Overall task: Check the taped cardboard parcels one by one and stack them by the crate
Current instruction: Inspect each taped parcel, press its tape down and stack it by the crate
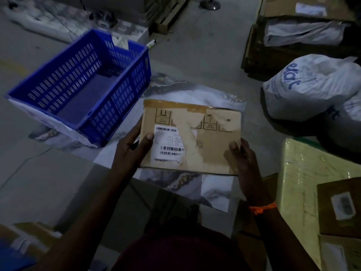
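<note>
Parcel: one flat cardboard parcel, held level between the two hands, off the floor and above a marbled sheet; brown tape runs along the edge far from the hands; a pale torn patch crosses the middle
Label: one white barcode label on the top face, just beside the left thumb
Left hand: the left hand grips the parcel's left edge, thumb on top and fingers underneath; a thin dark object sits in its palm, too dim to name
Right hand: the right hand grips the near right corner the same way; one orange band on its wrist
Step in hand: probably the check; best done with the label face up and both thumbs clear of the barcodes, then a look along the tape and the torn patch before it goes down
Crate: one blue slotted crate, beyond and to the left of the left hand; no stack shows beside it yet
Count further out: two white sacks beyond the right hand; one yellow wrapped box outside the right wrist, with one small labelled carton on it
</note>
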